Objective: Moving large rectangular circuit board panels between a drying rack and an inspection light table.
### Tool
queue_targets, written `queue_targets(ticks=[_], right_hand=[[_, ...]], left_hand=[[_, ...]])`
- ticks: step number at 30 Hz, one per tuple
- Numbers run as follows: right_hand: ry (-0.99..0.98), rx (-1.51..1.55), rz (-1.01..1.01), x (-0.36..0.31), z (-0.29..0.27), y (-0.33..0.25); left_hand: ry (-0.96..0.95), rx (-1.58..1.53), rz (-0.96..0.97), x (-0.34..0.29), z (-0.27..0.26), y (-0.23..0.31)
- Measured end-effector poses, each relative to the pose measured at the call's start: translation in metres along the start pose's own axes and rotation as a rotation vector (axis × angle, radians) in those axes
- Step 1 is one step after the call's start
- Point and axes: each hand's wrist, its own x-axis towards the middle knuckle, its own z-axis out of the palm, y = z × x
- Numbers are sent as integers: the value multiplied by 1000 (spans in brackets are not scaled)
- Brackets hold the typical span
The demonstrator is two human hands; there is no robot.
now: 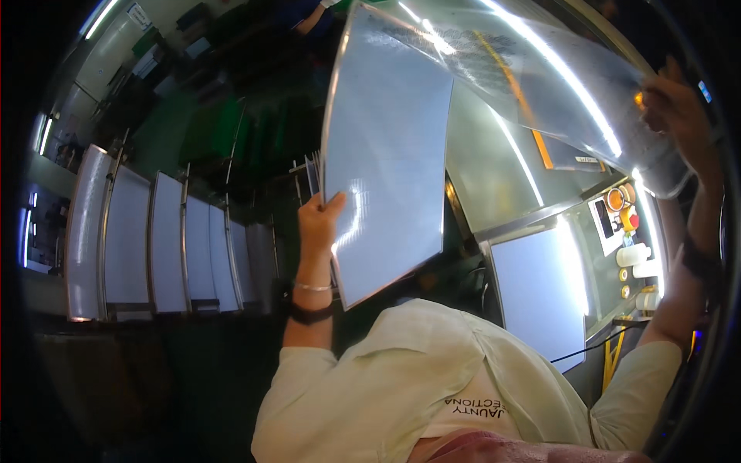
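A pale blue-white flat panel (390,166) with a thin metallic edge stands steeply tilted in front of me. My left hand (321,217) grips its left edge, thumb lying over the face. A sheet of transparent plastic film (532,77) stretches from the panel's top across to the right and hangs in a curve. Up at the far right, my right hand (673,116) is closed on the film's outer end. The film's upper left part overlaps the panel's top; whether it is stuck there I cannot tell.
Under the film is a greenish workbench (494,181). Another pale panel (536,285) lies nearer on the right, beside white containers (633,255) and tape rolls (615,199). Several panels stand in a rack (127,239) at left. Part of another person's arm (312,19) shows at the top.
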Motion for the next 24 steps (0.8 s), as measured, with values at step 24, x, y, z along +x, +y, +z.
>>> queue_targets(ticks=[24], right_hand=[[-400, 433, -308, -85, 78, -91]], left_hand=[[56, -88, 9, -185, -180, 46]])
